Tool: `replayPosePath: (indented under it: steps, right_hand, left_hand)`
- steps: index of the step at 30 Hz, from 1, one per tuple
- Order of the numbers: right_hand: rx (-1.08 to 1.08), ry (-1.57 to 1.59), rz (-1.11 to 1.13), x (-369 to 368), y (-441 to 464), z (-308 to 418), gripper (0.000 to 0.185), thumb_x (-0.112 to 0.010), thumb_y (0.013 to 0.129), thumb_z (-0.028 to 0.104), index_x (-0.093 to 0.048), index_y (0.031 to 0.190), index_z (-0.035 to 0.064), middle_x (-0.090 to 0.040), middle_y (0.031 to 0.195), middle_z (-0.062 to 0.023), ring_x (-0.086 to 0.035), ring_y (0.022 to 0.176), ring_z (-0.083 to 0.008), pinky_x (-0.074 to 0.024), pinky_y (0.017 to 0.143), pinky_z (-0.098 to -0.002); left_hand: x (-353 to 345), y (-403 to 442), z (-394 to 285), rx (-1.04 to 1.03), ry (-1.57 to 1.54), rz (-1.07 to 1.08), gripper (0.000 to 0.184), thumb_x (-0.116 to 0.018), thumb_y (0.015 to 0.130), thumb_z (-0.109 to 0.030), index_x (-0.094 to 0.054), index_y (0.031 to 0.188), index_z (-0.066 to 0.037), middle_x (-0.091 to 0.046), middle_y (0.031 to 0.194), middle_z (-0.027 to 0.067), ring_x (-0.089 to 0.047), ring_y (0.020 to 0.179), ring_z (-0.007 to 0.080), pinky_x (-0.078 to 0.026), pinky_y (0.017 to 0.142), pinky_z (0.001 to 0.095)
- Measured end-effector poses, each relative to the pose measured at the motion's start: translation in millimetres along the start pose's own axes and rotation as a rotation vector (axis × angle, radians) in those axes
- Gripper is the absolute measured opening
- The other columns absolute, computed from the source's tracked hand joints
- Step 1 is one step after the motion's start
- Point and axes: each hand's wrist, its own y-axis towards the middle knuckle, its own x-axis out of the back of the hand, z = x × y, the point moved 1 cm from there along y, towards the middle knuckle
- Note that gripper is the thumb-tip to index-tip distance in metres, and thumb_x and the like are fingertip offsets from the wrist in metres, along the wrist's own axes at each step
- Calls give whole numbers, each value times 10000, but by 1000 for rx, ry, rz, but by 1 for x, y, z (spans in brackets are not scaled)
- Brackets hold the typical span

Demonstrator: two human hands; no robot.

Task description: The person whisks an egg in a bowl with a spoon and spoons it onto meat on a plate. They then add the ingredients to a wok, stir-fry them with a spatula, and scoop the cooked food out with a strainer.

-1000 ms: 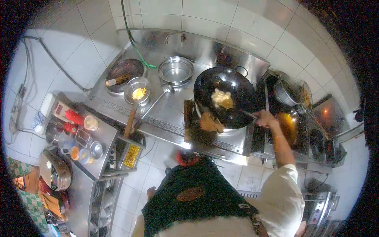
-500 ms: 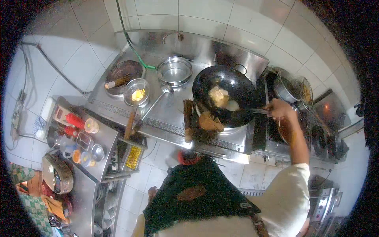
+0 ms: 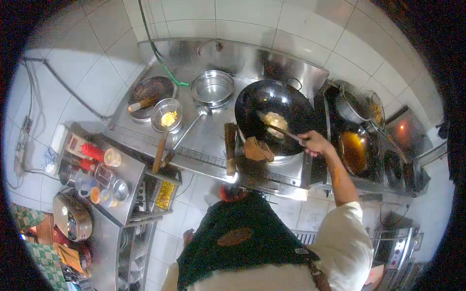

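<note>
My right hand [image 3: 315,143] is closed round the handle of a long utensil [image 3: 286,133], whose far end is among the pale food [image 3: 275,123] in the large black wok [image 3: 252,102]. A folded brown cloth [image 3: 258,149] lies at the wok's near edge. My left hand [image 3: 189,235] hangs low beside the dark apron [image 3: 242,218], small and partly hidden, so its fingers cannot be made out.
Left of the wok are a steel pan [image 3: 212,88], a ladle [image 3: 191,128], a strainer with yellow food [image 3: 168,119] and a bamboo brush [image 3: 230,148]. A pan of orange liquid [image 3: 353,151] stands right. Condiment containers [image 3: 112,157] crowd the left counter.
My right hand has moved left and slightly down with the utensil, after first shifting right. The pale food has moved and changed shape in the wok.
</note>
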Motion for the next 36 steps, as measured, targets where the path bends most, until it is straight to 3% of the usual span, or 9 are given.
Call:
replayPosePath:
  steps: [7, 9, 11, 15, 23, 24, 25, 28, 36]
  right_hand:
    - [6, 742, 189, -11, 40, -29, 216, -461, 1020, 267, -569, 1146, 128, -540, 648, -5, -473, 466, -112, -384, 406, -273]
    - [-56, 886, 212, -17, 56, -42, 300, -425, 1034, 362, -600, 1160, 153, -506, 641, 26, -408, 463, -83, -327, 416, -256]
    - [-60, 960, 279, -16, 72, -61, 338, -427, 1035, 412, -614, 1170, 164, -500, 639, 42, -396, 464, -66, -322, 415, -248]
    - [-73, 657, -7, -30, 54, -70, 381, -447, 1028, 436, -628, 1045, 101, -522, 638, -6, -454, 433, -108, -385, 394, -255]
    - [169, 400, -500, -84, 51, -132, 190, -612, 854, 131, -505, 979, 36, -562, 875, -160, -557, 461, -233, -460, 395, -374]
    - [662, -254, -774, -83, 99, -192, 228, -639, 817, 81, -503, 990, 18, -567, 889, -197, -605, 577, -261, -502, 520, -402]
    - [473, -76, -778, -90, 84, -181, 485, -724, 694, 157, -517, 1103, -3, -599, 861, -149, -618, 825, -298, -512, 773, -427]
    - [103, 276, -548, -102, 79, -180, 520, -739, 675, 188, -542, 1107, -24, -605, 968, -213, -619, 914, -386, -512, 808, -456]
    - [179, -124, -1025, -117, 4, -145, 580, -713, 766, 166, -488, 1262, -34, -523, 1203, -289, -503, 1138, -430, -428, 991, -468]
  left_hand:
    - [8, -2, 2, -176, -169, -309, 365, -689, 861, -318, -663, 1049, -6, -712, 987, 181, -688, 829, 328, -564, 717, 438]
    - [23, -1, -20, 673, -1481, -91, 396, -664, 910, -351, -633, 1143, -32, -715, 982, 143, -692, 783, 247, -566, 645, 367]
    - [37, 14, -12, 401, -1604, -149, 407, -617, 954, -369, -598, 1214, -57, -708, 969, 115, -683, 761, 194, -545, 606, 301]
    - [145, 37, -51, 365, -1402, -291, 610, -488, 969, -561, -566, 1293, -50, -689, 1138, 143, -680, 956, 252, -532, 812, 395]
    - [323, 139, -67, 231, -1729, -345, 552, -532, 946, -593, -590, 1130, -76, -664, 940, 102, -658, 779, 238, -545, 714, 365]
    - [338, 150, -72, 216, -1780, -284, 485, -547, 961, -530, -604, 1121, -76, -678, 920, 103, -673, 750, 236, -560, 672, 352]
    - [349, 157, -83, 118, -1759, -245, 442, -549, 967, -491, -615, 1114, -80, -681, 871, 84, -679, 775, 226, -560, 679, 340]
    - [357, 194, -70, 146, -1763, -93, 410, -559, 964, -470, -615, 1093, -85, -664, 807, 39, -654, 683, 174, -542, 570, 294]
    - [379, 203, -107, 116, -1702, 139, 271, -579, 995, -362, -584, 986, -92, -484, 602, -59, -408, 406, 66, -368, 362, 207]
